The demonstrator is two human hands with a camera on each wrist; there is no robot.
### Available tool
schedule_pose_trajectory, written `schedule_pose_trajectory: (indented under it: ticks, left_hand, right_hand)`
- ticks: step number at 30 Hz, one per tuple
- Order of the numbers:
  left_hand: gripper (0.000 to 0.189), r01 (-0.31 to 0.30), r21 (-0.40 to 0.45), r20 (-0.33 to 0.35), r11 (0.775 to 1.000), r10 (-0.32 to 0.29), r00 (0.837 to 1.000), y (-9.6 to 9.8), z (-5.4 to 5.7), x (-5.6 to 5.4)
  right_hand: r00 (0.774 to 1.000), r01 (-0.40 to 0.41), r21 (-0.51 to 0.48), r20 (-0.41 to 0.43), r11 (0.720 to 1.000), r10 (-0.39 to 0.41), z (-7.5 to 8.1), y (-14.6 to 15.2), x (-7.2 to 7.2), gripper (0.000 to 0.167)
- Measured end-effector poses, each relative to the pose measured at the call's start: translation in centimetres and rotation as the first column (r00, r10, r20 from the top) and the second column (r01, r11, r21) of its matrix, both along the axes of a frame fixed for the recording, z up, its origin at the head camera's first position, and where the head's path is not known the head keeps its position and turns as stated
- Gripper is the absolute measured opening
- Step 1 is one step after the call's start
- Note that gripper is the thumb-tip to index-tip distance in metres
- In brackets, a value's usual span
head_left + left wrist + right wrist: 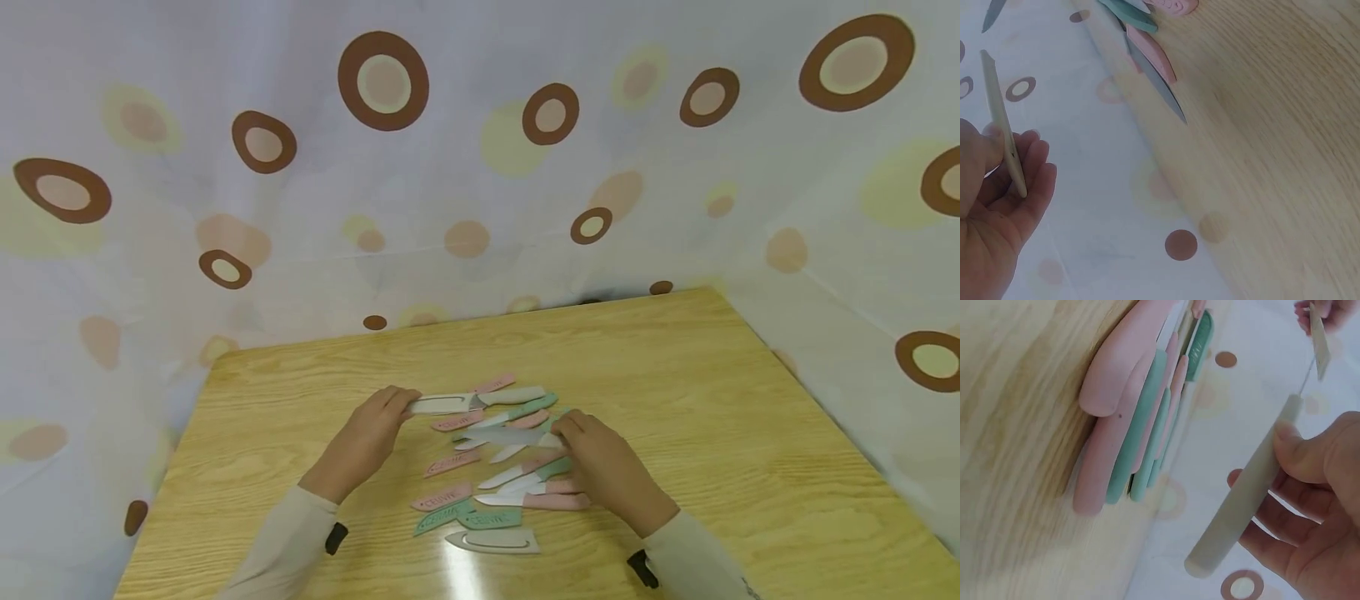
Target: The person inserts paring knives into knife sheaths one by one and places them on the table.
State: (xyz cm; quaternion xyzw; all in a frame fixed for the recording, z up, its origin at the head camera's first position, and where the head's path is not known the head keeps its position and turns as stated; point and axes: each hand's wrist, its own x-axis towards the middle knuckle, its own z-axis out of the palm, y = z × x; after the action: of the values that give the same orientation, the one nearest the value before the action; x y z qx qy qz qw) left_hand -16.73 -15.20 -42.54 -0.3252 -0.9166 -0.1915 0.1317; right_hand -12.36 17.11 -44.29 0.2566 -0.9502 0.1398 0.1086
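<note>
My left hand (pixel 367 433) pinches a cream knife sheath (pixel 435 405) by its end, thumb on one face and fingers on the other in the left wrist view. In my right hand (pixel 611 467) is a knife with a grey blade (pixel 495 435), its tip towards the left; the right wrist view shows its cream handle (pixel 1235 506) between thumb and fingers. Sheath and knife are apart, raised over the table. Another cream-handled knife (pixel 517 395) lies behind the sheath, which covers much of its blade in the head view.
Knives with pink handles (pixel 555 502) and green handles (pixel 534 406) lie in a loose pile on the wooden table (pixel 300 383). Left of them are pink sheaths (pixel 442 497) and green sheaths (pixel 491 519). A slotted cream sheath (pixel 495 542) lies nearest me. A patterned curtain (pixel 465 167) stands behind.
</note>
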Motion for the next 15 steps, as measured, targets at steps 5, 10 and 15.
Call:
schedule_pose_trajectory:
  ticks: [5,10,15]
  left_hand:
    - [0.026,0.006,0.046,-0.037,0.999,-0.005,0.999,-0.19,-0.49,0.40]
    - [0.026,0.013,0.081,-0.005,0.997,-0.012,1.000,0.02,-0.66,0.83]
    - [0.027,0.036,0.103,-0.002,0.994,-0.036,0.999,0.31,-0.95,1.00]
  right_hand:
    - [0.996,0.030,-0.116,-0.076,0.993,-0.039,-0.01,0.97,0.57,0.029]
    - [0.996,0.045,-0.164,-0.071,0.985,-0.057,0.14,1.09,0.56,0.024]
    - [0.996,0.034,-0.172,-0.079,0.984,-0.048,0.20,0.89,0.55,0.024]
